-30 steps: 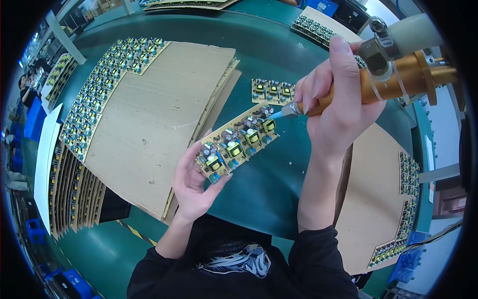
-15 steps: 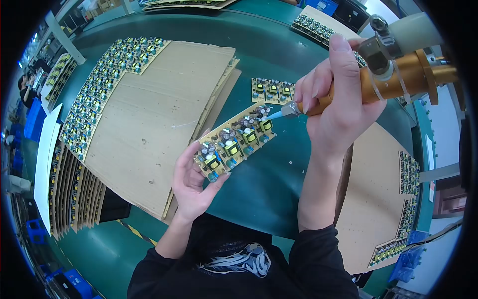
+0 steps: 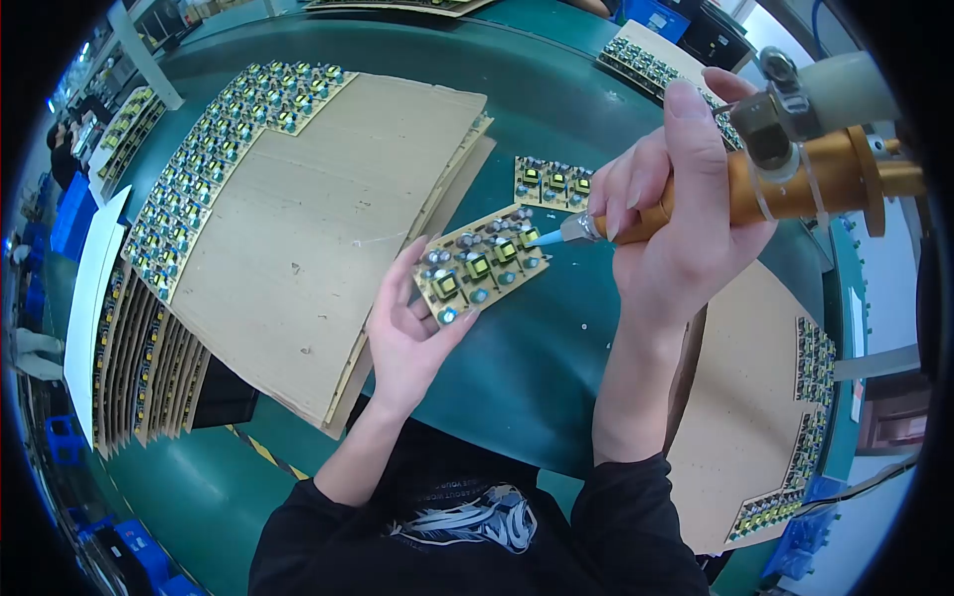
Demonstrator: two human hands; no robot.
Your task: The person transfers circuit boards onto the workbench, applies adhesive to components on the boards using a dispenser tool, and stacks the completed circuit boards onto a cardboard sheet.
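Observation:
My left hand [image 3: 412, 323] grips the lower left end of a circuit board panel [image 3: 463, 266], thumb on the near edge and fingers at the far side. The panel is tilted and carries yellow-black transformers, capacitors and white blobs. My right hand [image 3: 686, 189] is wrapped round a gold-coloured dispensing gun [image 3: 785, 189], with a metal clamp and a thick pale hose at its upper end. Its light blue nozzle [image 3: 553, 237] points left at the right end of the panel, by the last transformer; whether it touches is unclear. Behind lies another board panel [image 3: 550, 183], partly covered by my right hand.
Left on the green bench [image 3: 527, 372] lies a cardboard sheet [image 3: 298, 219] with rows of boards [image 3: 204, 184] along its far and left edges. Another cardboard sheet [image 3: 740, 397] with boards is at right. Stacked cardboard layers [image 3: 149, 368] stand lower left. A person [image 3: 65, 154] is far left.
My left hand has moved the panel right and slightly up in view. The nozzle now sits beside the end transformer, lower along the panel's right end. My right hand stays almost in place.

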